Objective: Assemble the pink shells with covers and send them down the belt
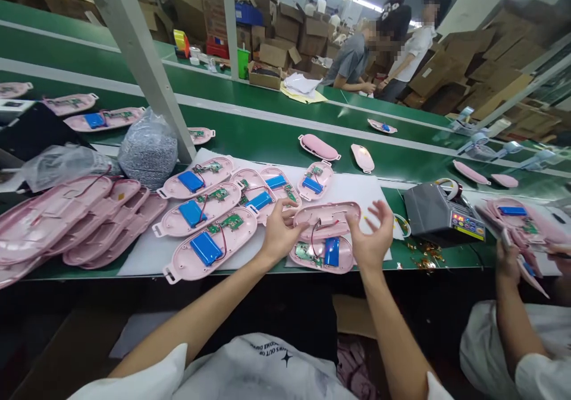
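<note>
My left hand (280,231) grips the left end of a pink oval cover shell (328,217), holding it just above a pink base shell (322,254) that carries a blue battery and a green circuit board. A red and a black wire run between the two shells. My right hand (373,237) hovers at the cover's right end with its fingers spread, holding nothing. Both lie on a white sheet (357,188) at the table's front edge.
Several more pink bases with batteries (209,240) lie to the left, beside a stack of empty pink shells (71,218) and a bag of small grey parts (148,148). A grey tape dispenser (441,213) stands right. A co-worker's hand (508,260) works at far right. A green conveyor (276,138) runs behind.
</note>
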### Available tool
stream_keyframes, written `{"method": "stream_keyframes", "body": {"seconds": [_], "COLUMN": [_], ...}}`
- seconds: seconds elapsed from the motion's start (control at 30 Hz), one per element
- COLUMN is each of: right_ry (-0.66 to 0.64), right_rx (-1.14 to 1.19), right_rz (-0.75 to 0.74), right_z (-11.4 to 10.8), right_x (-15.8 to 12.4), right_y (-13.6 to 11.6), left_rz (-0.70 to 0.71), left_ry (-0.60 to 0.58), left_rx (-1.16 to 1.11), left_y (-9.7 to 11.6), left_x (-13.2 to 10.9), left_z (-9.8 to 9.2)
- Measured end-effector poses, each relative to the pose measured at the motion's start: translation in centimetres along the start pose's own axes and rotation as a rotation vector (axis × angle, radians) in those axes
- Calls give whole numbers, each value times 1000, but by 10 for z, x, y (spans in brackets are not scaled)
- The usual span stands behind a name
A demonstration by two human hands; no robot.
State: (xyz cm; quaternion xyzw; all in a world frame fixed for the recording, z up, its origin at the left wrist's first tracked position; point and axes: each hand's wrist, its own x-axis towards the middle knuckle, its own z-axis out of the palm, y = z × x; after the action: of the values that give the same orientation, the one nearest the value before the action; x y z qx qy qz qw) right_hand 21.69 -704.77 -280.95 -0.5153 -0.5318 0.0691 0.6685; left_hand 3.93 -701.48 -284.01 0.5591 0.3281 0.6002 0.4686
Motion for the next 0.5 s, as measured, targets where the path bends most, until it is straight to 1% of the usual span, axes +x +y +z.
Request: {"method": "stream_keyframes", "body": {"seconds": [0.03, 0.07, 0.1, 0.13, 0.17, 0.2, 0.23, 0.3, 0.37, 0.43, 0.47, 0.5], "right_ry": [-94, -256, -458, -647, -776, -839, -854, -806, -759, -687, -596, -431], "right_rx": [-146, -296, -421, -499, -546, -569, -576, -584, -601, -496, -386, -243], "right_rz": [-171, -333, -445, -488, -488, -466, -439, -407, -402, -390, -352, -261], "right_z": [-2, -2, 0, 3, 8, 14, 20, 29, 33, 24, 12, -4], "right_x": [12, 25, 36, 46, 53, 58, 61, 60, 55, 52, 51, 52], "right_y": [-6, -11, -16, -19, -21, -22, -23, -24, -23, -16, -9, 1], "left_rz": [-7, -13, -24, -37, -49, -52, -45, -17, 5, -7, -26, -52], "left_ry": [-23, -44, -60, -70, -78, -86, -97, -108, -112, -138, -146, -154], "left_rx": [6, 9, 11, 14, 20, 38, 78, 214, 358, 419, 423, 414], "left_y": [1, 3, 4, 5, 5, 6, 6, 7, 5, 2, 1, 0], "left_x": [1, 1, 2, 4, 6, 8, 10, 15, 21, 28, 32, 34], "left_z": [1, 2, 3, 3, 3, 3, 3, -1, -6, -12, -14, -16]}}
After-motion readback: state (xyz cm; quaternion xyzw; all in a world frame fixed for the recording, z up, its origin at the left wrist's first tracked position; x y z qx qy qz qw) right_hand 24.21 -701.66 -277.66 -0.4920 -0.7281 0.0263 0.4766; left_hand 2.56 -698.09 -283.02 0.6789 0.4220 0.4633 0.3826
